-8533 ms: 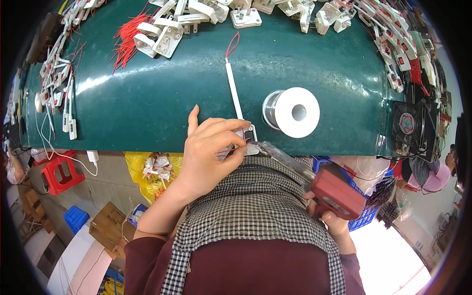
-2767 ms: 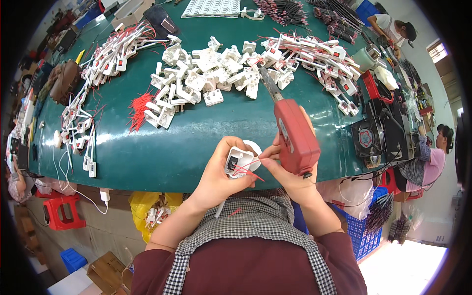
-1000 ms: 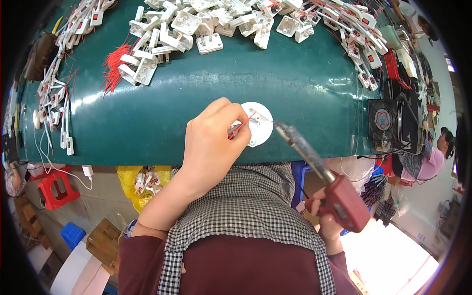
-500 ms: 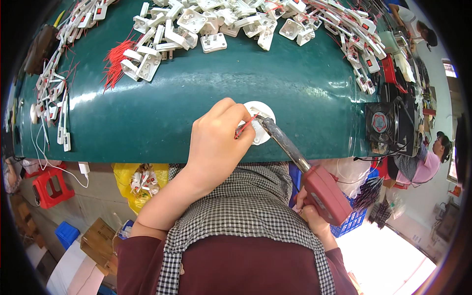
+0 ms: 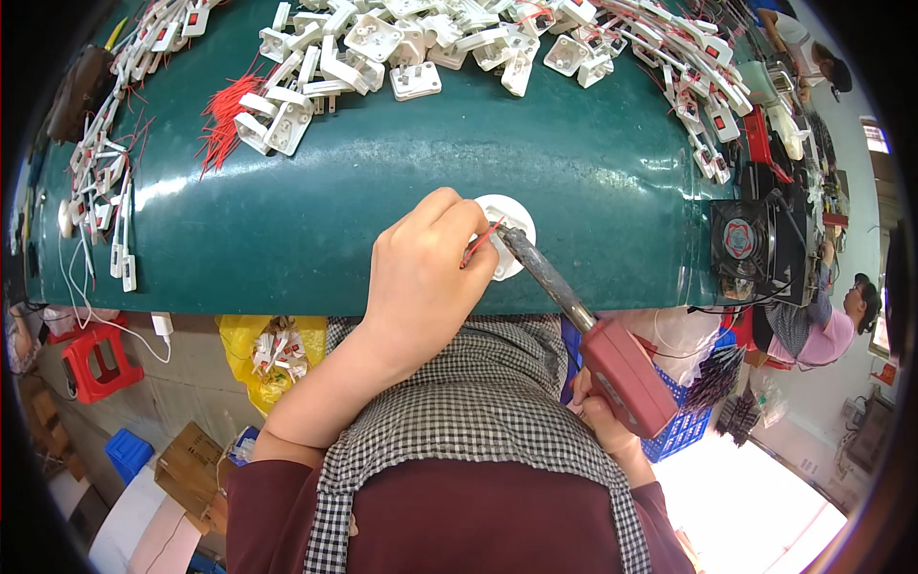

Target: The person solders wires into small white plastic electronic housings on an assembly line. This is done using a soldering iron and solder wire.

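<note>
A round white plastic piece lies on the green table close to its front edge. My left hand rests over its left side, thumb and fingers pinched on a thin red wire. From the lower right, a soldering iron with a dark red handle reaches in, its tip at the white piece near the wire. My right hand grips the iron from below, and the handle hides part of its fingers. Exactly where the tip touches is too small to tell.
White plug housings are heaped at the table's back, with a bundle of red wires beside them. Wired white strips line both sides. A small black fan stands at the right edge. A yellow bag sits below the table; co-workers are at right.
The soldering iron's handle has shifted very slightly up and left. My left hand stays in nearly the same place, still pinching the red wire.
</note>
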The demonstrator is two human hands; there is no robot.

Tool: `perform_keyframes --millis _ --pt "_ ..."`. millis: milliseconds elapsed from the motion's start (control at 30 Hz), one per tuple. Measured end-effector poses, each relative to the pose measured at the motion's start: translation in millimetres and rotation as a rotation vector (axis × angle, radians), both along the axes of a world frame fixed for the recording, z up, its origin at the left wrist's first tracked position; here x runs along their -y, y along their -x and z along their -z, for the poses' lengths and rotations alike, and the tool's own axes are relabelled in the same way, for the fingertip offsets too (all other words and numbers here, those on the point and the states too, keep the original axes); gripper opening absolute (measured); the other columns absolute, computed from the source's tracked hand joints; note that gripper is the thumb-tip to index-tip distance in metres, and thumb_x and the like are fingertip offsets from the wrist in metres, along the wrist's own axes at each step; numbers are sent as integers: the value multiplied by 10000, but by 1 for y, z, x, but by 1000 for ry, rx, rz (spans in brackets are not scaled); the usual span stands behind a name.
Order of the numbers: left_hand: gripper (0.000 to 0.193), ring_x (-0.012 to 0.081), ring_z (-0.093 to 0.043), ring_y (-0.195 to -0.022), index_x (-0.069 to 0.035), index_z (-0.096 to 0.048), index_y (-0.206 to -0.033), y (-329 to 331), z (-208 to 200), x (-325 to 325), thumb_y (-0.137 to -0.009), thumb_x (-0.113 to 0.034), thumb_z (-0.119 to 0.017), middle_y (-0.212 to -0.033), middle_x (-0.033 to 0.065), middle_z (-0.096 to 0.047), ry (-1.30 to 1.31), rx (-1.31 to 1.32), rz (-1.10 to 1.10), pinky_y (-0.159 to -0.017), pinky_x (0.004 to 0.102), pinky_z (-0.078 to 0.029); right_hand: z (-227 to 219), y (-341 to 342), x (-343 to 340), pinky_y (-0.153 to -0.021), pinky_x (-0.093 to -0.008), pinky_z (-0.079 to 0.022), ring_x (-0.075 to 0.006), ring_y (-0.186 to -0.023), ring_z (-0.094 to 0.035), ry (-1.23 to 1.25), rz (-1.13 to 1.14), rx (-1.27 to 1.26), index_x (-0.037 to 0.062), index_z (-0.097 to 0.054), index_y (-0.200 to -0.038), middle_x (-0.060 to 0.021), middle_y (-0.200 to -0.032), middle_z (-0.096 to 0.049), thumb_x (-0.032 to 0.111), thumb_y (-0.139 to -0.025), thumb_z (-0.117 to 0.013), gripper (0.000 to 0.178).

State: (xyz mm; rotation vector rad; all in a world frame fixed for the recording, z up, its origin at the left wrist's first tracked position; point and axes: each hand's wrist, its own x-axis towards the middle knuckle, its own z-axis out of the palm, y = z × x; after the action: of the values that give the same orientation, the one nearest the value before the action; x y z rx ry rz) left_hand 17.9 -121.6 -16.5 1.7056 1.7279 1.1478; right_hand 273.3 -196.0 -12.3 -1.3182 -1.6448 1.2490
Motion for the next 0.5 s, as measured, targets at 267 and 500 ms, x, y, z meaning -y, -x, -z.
perform_keyframes --millis 267,500 --pt "77 259 -586 -649 15 -581 -755 -1 -1 1 -704 8 -638 -743 104 -576 7 0 -6 -567 340 -455 2 -4 4 -682 -253 -523 -144 -755 -647 48 -17 78 -91 -429 -1294 -124 -969 -664 204 -733 -794 732" --pt "73 263 -585 -653 15 -577 -750 -1 -2 1 -709 3 -635 -743 105 -575 23 -11 -2 -572 340 -455 5 -8 6 -750 -274 -522 -161 -831 -648 9 -72 202 -89 -459 -1270 -145 -1037 -646 228 -740 -790 700"
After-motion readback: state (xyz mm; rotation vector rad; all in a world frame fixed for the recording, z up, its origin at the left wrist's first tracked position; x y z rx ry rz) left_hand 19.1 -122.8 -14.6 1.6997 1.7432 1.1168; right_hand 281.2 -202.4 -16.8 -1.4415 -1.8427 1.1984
